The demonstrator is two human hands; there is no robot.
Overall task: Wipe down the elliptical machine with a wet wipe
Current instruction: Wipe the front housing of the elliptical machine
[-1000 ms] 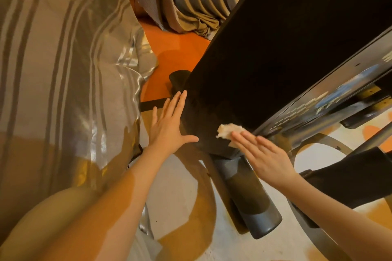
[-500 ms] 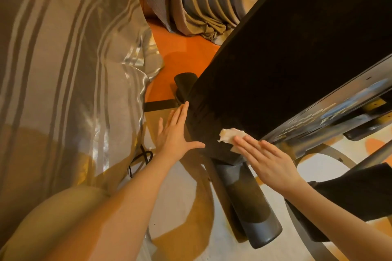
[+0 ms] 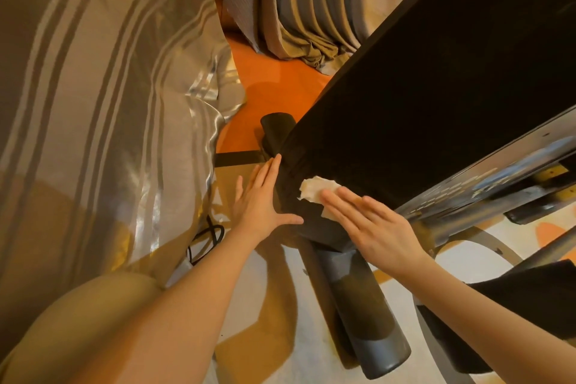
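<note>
Head view. Your right hand [image 3: 378,229] lies flat on the lower corner of the elliptical machine's black housing [image 3: 436,97], fingers straight and slightly fanned, nothing curled. Under the fingertips you press the wet wipe [image 3: 316,188] against the panel; the wipe is crumpled, pale, and sticks out past your fingers toward the panel's lower left edge.

Your left hand [image 3: 260,201] is braced against the left edge of the same housing, just beside the wipe but not touching it. Fingers straight and held close together, pointing up along the edge; thumb splayed wide to the right, its tip resting on the dark surface near the bottom corner. It holds nothing.

Below the housing a dark cylindrical base bar [image 3: 364,312] runs toward you across the floor, its rounded end nearest the bottom of the frame; its far end [image 3: 277,131] shows beyond the housing. Right of your right hand a silver side rail [image 3: 486,178] with printed markings slants up and away; the print is too blurred to read.

Left side: striped satin fabric [image 3: 103,103] drapes down to the floor. Folded curtains [image 3: 299,9] hang at the top. Orange flooring [image 3: 280,90] between them. A black cable [image 3: 205,237] loops on the floor near your left forearm.
</note>
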